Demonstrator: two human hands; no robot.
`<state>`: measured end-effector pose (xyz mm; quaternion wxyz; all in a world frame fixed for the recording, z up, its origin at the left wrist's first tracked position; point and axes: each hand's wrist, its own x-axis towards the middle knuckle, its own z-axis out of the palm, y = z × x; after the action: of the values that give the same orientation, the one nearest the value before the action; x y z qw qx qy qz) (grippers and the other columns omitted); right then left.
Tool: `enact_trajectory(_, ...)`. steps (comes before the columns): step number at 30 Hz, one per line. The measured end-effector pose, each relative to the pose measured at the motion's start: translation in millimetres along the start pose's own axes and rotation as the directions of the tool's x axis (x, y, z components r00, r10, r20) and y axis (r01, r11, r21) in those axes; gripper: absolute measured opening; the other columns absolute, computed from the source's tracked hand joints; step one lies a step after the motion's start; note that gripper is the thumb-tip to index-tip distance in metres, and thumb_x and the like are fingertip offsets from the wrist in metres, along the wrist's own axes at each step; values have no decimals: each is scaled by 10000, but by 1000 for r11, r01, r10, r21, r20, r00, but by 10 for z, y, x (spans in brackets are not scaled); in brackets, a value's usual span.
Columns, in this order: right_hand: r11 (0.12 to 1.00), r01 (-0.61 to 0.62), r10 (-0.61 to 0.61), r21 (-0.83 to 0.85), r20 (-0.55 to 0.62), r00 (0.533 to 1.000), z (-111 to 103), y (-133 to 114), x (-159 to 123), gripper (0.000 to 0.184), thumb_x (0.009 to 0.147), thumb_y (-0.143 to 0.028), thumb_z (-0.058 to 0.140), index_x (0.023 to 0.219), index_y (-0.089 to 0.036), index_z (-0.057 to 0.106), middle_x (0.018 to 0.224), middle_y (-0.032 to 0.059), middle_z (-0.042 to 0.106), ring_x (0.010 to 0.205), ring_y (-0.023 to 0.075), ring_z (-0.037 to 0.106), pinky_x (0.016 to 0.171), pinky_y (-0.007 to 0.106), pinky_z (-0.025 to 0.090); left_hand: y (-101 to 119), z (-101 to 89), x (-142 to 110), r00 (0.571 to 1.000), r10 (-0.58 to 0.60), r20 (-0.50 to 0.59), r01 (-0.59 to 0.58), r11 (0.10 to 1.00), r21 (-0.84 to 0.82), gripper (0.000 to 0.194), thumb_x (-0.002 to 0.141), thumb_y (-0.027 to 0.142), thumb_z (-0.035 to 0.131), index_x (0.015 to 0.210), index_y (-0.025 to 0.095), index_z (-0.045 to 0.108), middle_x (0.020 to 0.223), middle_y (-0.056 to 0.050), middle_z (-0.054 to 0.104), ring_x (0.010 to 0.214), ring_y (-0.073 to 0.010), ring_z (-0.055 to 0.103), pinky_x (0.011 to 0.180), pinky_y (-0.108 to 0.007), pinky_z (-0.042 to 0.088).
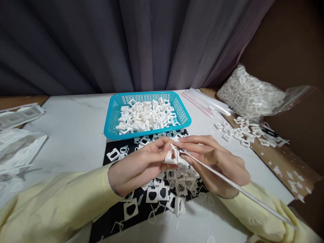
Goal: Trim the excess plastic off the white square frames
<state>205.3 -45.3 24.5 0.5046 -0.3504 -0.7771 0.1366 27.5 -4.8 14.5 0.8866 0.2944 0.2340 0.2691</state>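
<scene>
Above the white counter, between the blue basket and the wearer, the white piece is held up. The left hand is closed, its fingers clamped on the piece; by those of the right hand, a slender rod is gripped against it. The piece is judged light and stiff, slightly slippery, fragile at its narrow bars; it is best pinched by its broader edge.
</scene>
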Motion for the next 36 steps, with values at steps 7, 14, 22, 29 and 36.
enact_trajectory(7,995,104,-104,-3,18,994,-18,23,10,232,739,-10,621,678,-191,490,949,107,718,949,226,655,713,396,551,18,-22,8,988,-53,145,73,988,-139,110,889,93,478,865,155,566,828,-30,616,774,-121,615,687,-243,465)
enact_trajectory(14,994,109,-109,5,64,992,-44,-10,63,228,719,8,610,666,-178,490,923,133,720,918,230,663,672,389,541,39,-31,-5,987,-124,106,140,978,-156,83,865,96,509,844,158,560,808,-40,602,734,-129,615,673,-243,439)
enact_trajectory(22,1000,-1,1,11,52,999,-19,6,6,201,757,-34,613,681,-194,518,965,95,711,933,204,651,725,382,561,44,-42,21,993,-102,56,108,987,-120,95,856,167,545,762,159,534,767,-25,521,700,-120,491,625,-244,377)
enact_trajectory(29,972,-181,189,148,-39,981,37,-79,-12,168,778,-36,596,745,-198,567,971,63,713,976,221,634,791,425,554,29,12,-8,997,1,76,1,1000,-29,118,895,183,494,782,164,525,753,-12,522,685,-99,482,656,-222,371)
enact_trajectory(36,974,-200,208,109,-67,976,25,-161,-26,177,783,-31,581,735,-200,559,961,67,716,951,231,645,741,413,564,41,63,-45,997,29,74,-31,999,26,149,909,179,473,763,161,494,752,0,534,709,-83,494,687,-188,360)
